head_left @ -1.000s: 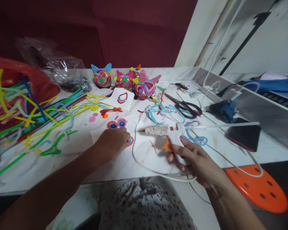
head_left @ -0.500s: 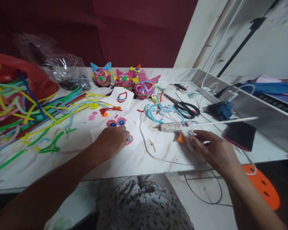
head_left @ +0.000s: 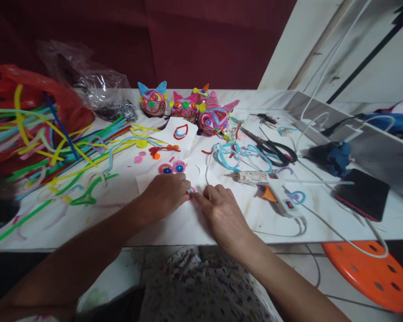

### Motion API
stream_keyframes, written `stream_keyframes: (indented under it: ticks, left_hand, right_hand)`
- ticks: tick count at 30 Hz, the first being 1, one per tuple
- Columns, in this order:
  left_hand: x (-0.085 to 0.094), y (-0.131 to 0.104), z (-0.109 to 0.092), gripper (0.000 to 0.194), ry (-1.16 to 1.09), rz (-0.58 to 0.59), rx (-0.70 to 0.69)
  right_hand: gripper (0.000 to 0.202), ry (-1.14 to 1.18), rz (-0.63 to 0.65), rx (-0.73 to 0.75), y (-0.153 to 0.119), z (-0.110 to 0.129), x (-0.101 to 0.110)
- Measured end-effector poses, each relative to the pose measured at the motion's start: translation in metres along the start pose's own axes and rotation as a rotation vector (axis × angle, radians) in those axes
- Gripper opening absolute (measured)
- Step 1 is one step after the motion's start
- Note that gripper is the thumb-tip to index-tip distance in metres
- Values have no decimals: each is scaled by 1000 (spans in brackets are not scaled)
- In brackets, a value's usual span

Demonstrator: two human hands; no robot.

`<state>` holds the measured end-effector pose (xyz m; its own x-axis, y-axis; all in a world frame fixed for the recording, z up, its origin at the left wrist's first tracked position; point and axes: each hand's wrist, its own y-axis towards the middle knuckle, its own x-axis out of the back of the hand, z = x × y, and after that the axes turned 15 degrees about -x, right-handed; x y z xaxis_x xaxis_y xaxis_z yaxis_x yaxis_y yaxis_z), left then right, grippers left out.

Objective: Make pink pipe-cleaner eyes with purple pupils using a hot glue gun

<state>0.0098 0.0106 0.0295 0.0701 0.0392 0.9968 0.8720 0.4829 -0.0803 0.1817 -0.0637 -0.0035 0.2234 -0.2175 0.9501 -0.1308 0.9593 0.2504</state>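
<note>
My left hand (head_left: 166, 194) is over the white paper (head_left: 147, 181), its fingers bent together at a small pink, blue and red coil (head_left: 191, 191). From the other side, my right hand (head_left: 221, 210) touches the same coil with its fingertips, the fingers curled. Both hands partly cover the coil, so the grip is hard to see. Just above my left fingers lie two pink rounds with blue centres (head_left: 179, 167). To the right of my right hand, a hot glue gun (head_left: 255, 177) with a long glue stick lies on the table, beside an orange piece (head_left: 268, 193).
Black scissors (head_left: 277, 150) and blue pipe cleaner loops (head_left: 221, 156) lie behind the glue gun. Decorated cat-like heads (head_left: 184, 108) stand at the back. Many pipe cleaners and a red bag (head_left: 63, 100) are at left, a dark phone (head_left: 364, 194) at right.
My right hand has let go of the glue gun, which now lies on the table, and has moved left to the coil. My left hand stays by the coil; the view has shifted slightly.
</note>
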Motion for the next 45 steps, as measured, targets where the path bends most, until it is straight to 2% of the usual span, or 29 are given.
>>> stream_keyframes:
  ticks: [5, 12, 19, 27, 33, 45]
  left_hand:
    - [-3, 0, 2, 16, -2, -22, 2]
    - [-6, -1, 2, 13, 19, -47, 2]
    - [-3, 0, -1, 13, 75, -14, 18]
    - [4, 2, -5, 15, 68, 38, 26]
    - [3, 1, -5, 16, 87, -13, 0]
    - [5, 1, -7, 16, 70, 9, 21]
  right_hand:
    - [29, -95, -37, 23, 0, 6, -6]
    - [32, -97, -98, 28, -3, 9, -10]
    - [29, -67, -142, 14, -5, 11, -12]
    - [26, -35, -161, -3, -4, 14, -16]
    - [24, -30, -170, -5, -4, 13, -17]
    - [22, -36, -140, -19, -4, 14, -15]
